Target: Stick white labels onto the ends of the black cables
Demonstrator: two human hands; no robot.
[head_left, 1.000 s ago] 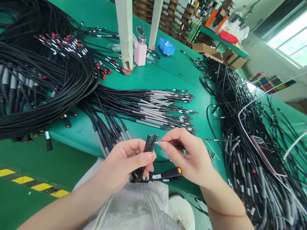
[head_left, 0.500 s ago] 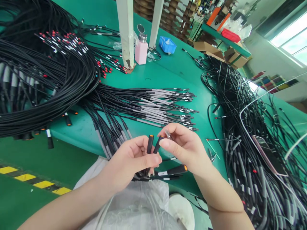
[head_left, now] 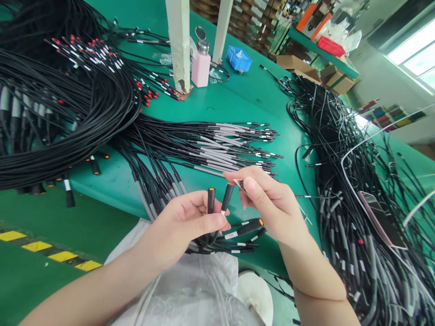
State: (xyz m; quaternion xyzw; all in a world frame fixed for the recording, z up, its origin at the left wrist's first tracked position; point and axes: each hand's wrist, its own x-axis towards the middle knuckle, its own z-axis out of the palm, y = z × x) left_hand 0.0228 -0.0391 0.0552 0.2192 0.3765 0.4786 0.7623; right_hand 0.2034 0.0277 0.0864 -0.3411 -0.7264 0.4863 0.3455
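My left hand is closed on two black cable connectors, pinched between thumb and fingers. One connector stands upright with an orange end; the other leans right, its end close to my right fingers. My right hand pinches a small, thin, shiny metal piece whose kind I cannot make out, right beside the leaning connector's end. Below the hands, another black connector with an orange end lies among several labelled cables at the table edge.
Grey-sleeved cables lie across the green table. A big coil of black cable fills the left, and a heap of cables with a phone the right. A white post, pink bottle and blue bin stand behind.
My right hand has moved slightly up and turned, drawing away from the right connector it was touching. That connector now leans further right, with more of it showing.
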